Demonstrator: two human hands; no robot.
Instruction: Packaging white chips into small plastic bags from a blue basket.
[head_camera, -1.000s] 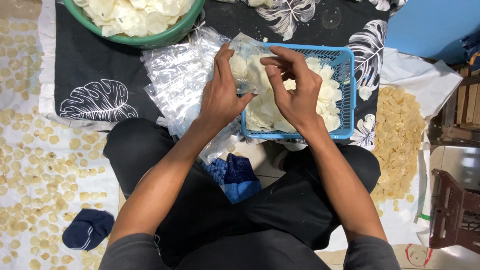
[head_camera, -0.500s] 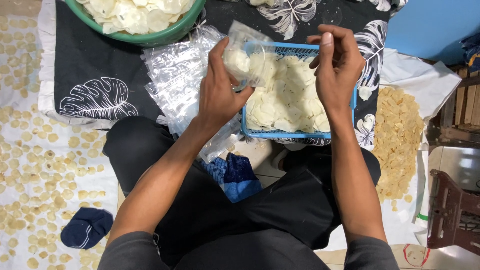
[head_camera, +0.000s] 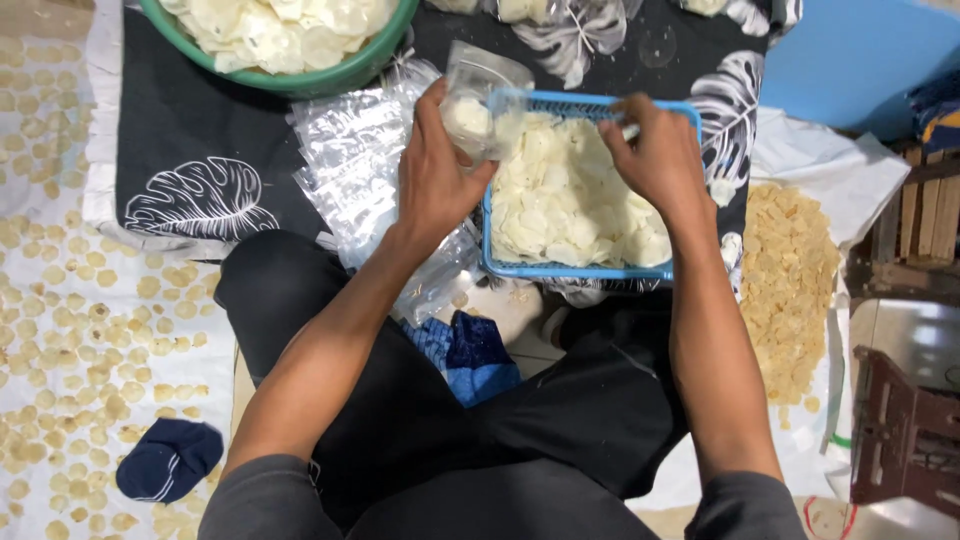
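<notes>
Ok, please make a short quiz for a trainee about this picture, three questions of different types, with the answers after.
1. True or false: the left hand holds a clear plastic bag with pale chips inside.
2. Where is the right hand? A) in the green bowl B) over the blue basket C) on the dark blue sock
3. What lies on the cloth just left of the blue basket?

Key: 1. True. 2. B. 3. A pile of empty clear bags.
</notes>
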